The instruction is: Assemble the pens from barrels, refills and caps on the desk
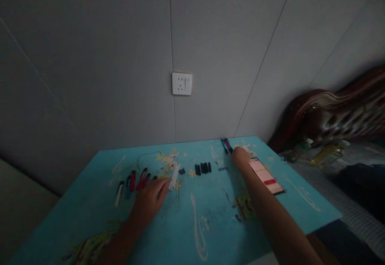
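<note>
On the left of the blue table, my left hand rests low over the surface, its thumb apart from the index finger. Its fingertips meet the edge of a bundle of thin white sticks, which look like pen refills. Beyond this hand lie several pens with red barrels and a white pen with a dark end. Out at the far right, my right hand is curled closed against the lower ends of a few blue and red pens. Its fingers are mostly hidden.
Several short black pieces, perhaps pen caps, lie mid-table, with a small dark piece nearby. A lit phone lies beside my right forearm. Behind the table stands a wall with a socket. Bottles are on the bed at right.
</note>
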`<state>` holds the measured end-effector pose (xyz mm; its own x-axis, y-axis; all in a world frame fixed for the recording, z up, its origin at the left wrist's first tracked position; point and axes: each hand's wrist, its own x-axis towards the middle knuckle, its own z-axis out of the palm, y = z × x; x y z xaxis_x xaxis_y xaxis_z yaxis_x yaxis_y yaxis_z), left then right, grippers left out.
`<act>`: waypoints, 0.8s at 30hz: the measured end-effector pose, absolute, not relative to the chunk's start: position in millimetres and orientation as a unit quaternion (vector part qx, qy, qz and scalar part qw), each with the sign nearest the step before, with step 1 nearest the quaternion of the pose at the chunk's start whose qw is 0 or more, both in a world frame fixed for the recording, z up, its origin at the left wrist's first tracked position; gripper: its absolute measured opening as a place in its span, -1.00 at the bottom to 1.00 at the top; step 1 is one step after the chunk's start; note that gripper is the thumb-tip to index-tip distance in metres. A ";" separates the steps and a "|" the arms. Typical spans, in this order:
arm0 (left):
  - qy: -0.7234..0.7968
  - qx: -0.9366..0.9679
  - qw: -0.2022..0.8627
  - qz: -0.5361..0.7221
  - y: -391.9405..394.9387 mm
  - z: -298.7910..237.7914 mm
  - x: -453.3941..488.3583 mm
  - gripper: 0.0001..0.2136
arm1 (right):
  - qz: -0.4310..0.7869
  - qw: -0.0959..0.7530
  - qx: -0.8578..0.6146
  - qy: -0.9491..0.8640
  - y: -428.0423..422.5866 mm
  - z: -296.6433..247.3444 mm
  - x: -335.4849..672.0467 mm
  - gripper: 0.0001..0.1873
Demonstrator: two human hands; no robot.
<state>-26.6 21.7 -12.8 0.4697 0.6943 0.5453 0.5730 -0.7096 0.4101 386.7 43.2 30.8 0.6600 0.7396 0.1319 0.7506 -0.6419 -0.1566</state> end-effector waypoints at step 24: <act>0.420 0.873 0.052 0.241 19.3 -11.7 -17.2 -0.78 | -0.009 0.289 -0.609 -0.739 -15.3 13.8 258.3 -0.76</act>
<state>-17.2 19.3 -11.7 0.5309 0.7589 0.3772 0.7090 -0.6415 0.2928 258.3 -15.3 13.8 -0.0912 0.8947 0.4372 0.9046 0.2580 -0.3393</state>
